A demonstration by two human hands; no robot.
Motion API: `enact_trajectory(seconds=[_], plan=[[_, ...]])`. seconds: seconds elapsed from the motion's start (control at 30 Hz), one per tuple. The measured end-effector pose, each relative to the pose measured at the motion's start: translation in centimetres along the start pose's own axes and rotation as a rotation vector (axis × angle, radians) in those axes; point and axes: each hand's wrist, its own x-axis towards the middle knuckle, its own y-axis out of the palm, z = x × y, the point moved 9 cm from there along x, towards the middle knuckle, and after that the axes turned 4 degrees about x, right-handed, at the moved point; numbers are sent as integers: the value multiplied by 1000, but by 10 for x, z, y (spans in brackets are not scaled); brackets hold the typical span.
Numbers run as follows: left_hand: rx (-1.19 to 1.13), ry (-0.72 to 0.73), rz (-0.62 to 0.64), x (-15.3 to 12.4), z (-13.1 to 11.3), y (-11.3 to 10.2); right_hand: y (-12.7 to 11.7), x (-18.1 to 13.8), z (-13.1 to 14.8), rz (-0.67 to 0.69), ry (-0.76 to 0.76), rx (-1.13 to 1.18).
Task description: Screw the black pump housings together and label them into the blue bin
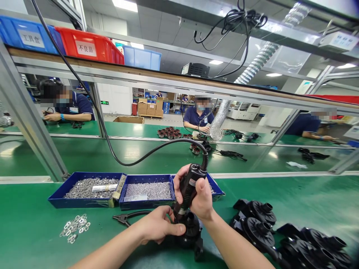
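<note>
Power driver (188, 188) points down at a black housing (193, 232)

At lower left, metal rings (75, 226) lie on the desk (30, 235), perhaps for easy reach. Above them, the left tray (80, 203) contains screw-like pieces (80, 188) and a pale packet (105, 188); the middle tray (146, 204) contains smaller metal pieces (155, 189) and a clear bag (136, 197). At lower centre, the left hand (157, 226) has a narrow grip on the black housing's side, probably to keep it steady. The right hand (202, 200) has its grip wrapped around the power driver, probably to press straight down. Behind it, the right tray (220, 193) is partly hidden. At lower right, other housings (258, 231) are grouped aside.
</note>
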Motion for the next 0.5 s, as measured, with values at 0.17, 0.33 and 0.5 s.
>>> enact_trajectory(seconds=[0.17, 0.33, 0.5], plan=[[-67, -58, 42, 4, 8, 4, -3, 0, 5, -37, -31, -8], [-88, -54, 29, 6, 10, 4, -1, 2, 3, -21, -14, -25], [-79, -30, 24, 5, 9, 4, 2, 3, 3, 1, -28, -7]])
